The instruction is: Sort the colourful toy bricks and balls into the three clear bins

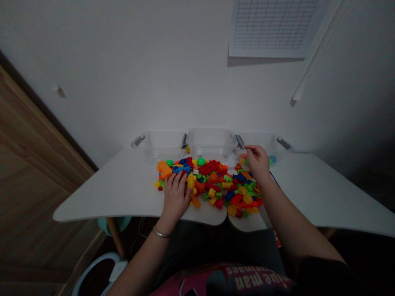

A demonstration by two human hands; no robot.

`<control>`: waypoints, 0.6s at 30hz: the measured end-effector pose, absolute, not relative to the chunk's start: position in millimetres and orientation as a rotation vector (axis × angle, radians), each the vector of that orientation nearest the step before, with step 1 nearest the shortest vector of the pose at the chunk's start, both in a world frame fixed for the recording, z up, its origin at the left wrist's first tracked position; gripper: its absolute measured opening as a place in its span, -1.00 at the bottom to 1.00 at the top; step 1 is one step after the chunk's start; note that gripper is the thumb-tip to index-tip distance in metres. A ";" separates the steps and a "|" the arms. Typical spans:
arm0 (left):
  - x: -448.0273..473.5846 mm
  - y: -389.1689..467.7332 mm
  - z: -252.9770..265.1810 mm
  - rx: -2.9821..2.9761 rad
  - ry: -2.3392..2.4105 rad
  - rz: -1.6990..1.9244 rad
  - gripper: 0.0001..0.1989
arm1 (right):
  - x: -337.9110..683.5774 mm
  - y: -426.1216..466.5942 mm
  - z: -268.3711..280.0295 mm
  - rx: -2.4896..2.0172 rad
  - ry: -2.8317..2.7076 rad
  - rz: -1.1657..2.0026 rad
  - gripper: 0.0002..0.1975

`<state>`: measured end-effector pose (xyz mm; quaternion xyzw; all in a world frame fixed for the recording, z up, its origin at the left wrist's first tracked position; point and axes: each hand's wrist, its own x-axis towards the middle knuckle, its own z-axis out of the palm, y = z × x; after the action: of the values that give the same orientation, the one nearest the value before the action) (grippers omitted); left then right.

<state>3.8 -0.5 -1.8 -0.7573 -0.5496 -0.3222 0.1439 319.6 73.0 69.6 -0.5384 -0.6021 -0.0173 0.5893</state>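
White table stretched both sides of brick pile, front edge before it, wall behind; left hand lay on pile, fingers spread, right hand grip couldn't tell

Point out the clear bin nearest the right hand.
The right bin of three: the right hand overlaps it in view, while the middle bin and left bin stand farther left.

Head-worn view, forward and down

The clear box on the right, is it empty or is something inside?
Something's inside the right clear box: faded coloured pieces show through its wall, on either side of the right hand. I can't tell how full.
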 end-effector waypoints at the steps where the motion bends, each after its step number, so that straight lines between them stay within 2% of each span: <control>1: 3.7 -0.7 -1.9 -2.182 -1.584 -0.928 -0.48 | 311.4 70.4 69.7 -1.233 -1.449 0.009 -0.74; 9: 4.2 -0.7 -2.5 -2.190 -1.589 -0.946 -0.48 | 256.6 52.0 65.8 -1.390 -2.052 0.163 -0.79; 18: 3.2 -0.3 -3.8 -2.186 -1.579 -0.933 -0.47 | 231.6 34.6 62.6 -1.713 -2.228 -0.068 -0.78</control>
<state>3.2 -0.3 -3.8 -0.7581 -0.5478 -0.3235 0.1436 231.6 34.6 62.6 -0.6010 -0.7817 -0.0237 0.1645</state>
